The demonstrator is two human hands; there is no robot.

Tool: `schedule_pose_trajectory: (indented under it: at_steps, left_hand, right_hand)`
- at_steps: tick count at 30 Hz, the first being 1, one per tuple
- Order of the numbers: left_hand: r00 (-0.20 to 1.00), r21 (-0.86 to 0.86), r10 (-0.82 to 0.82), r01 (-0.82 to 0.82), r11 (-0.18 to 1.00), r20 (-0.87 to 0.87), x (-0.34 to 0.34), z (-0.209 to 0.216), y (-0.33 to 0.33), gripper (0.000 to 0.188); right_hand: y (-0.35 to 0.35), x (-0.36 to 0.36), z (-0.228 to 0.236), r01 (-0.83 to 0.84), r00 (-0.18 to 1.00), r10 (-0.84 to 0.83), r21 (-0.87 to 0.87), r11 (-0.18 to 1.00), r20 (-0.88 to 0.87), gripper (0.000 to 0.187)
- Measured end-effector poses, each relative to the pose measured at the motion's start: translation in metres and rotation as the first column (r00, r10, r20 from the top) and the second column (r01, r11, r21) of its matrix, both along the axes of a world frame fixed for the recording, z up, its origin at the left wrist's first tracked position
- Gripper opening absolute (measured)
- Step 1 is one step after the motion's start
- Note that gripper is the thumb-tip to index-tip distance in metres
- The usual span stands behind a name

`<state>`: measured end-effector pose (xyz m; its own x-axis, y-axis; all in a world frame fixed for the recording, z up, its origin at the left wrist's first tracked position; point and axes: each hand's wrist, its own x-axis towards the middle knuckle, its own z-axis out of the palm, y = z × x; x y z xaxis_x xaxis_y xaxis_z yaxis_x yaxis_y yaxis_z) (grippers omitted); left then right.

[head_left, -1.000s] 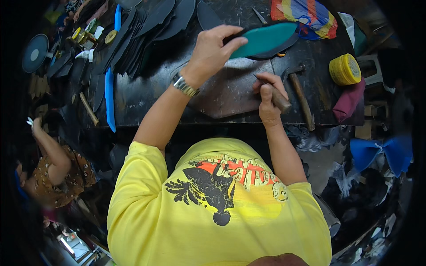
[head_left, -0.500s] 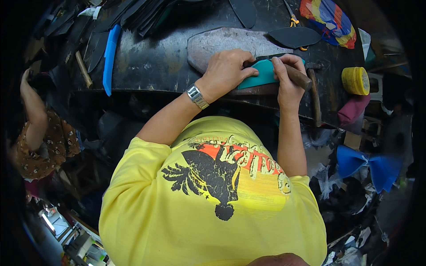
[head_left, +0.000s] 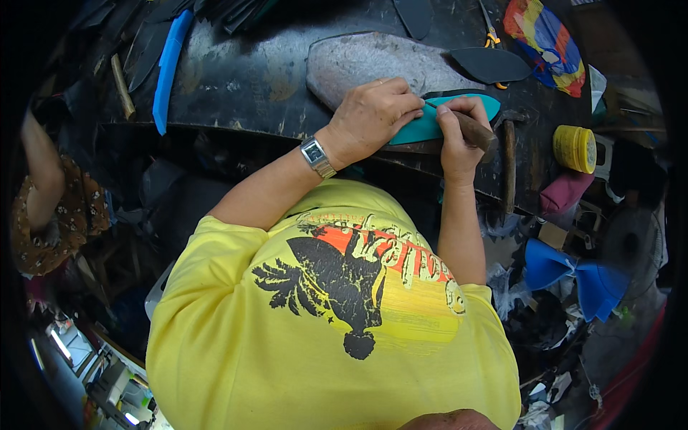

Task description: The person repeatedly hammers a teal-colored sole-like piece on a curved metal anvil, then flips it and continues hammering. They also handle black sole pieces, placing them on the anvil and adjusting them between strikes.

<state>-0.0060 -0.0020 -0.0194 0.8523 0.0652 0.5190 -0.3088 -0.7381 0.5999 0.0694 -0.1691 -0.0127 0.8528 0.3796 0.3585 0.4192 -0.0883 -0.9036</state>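
Note:
A teal sole-shaped piece (head_left: 481, 102) with a black rim along its far edge lies near the table's front edge, partly over a grey slab (head_left: 373, 61). My left hand (head_left: 374, 118) is closed at its left part, fingers bunched together and pressing on it. The handle of a wooden-handled awl (head_left: 476, 132) is gripped in my right hand (head_left: 460, 140), whose fingers wrap round it. Its thin dark shaft points left over the teal piece, ending close to my left fingertips. What lies beneath those fingertips is hidden.
A hammer (head_left: 509, 161) lies right of my right hand. Beyond are a black sole (head_left: 492, 65), orange-handled scissors (head_left: 492, 39) and a colourful bag (head_left: 548, 46). A yellow tub (head_left: 574, 148) stands at the right edge. A blue strip (head_left: 170, 75) lies left. Another person's arm (head_left: 41, 172) shows far left.
My left thumb and fingers have drawn together, close to the awl's tip. More of the teal piece's far end shows now. The whole view has shifted slightly.

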Motion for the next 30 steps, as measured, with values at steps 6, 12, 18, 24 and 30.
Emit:
schedule_pose_trajectory:
  at_steps: [6,12,18,24,30]
  left_hand:
    - [1.0,-0.031,-0.019,0.019,0.999,-0.004,-0.001,-0.001,0.002,0.014]
    - [1.0,-0.03,-0.008,0.008,1.0,-0.007,-0.002,0.002,0.003,0.013]
    - [0.999,-0.001,0.01,-0.01,1.0,-0.05,-0.013,0.007,0.004,0.017]
    - [0.998,0.007,0.016,-0.015,1.0,-0.057,-0.019,0.005,0.002,0.022]
    - [0.996,0.004,0.005,-0.005,1.0,-0.085,-0.018,0.006,0.004,0.021]
  right_hand:
    - [0.003,0.0,-0.001,-0.016,0.997,0.018,-0.04,0.999,0.072,0.01]
    - [0.004,0.001,-0.002,-0.016,0.992,0.024,-0.059,0.998,0.124,0.011]
    - [0.007,0.0,-0.003,-0.044,0.985,0.063,-0.113,0.993,0.162,0.011]
    - [0.006,0.0,-0.002,-0.018,0.984,0.031,-0.074,0.997,0.174,0.01]
    - [-0.017,0.002,0.011,0.077,0.95,-0.011,0.199,0.977,-0.312,0.016]
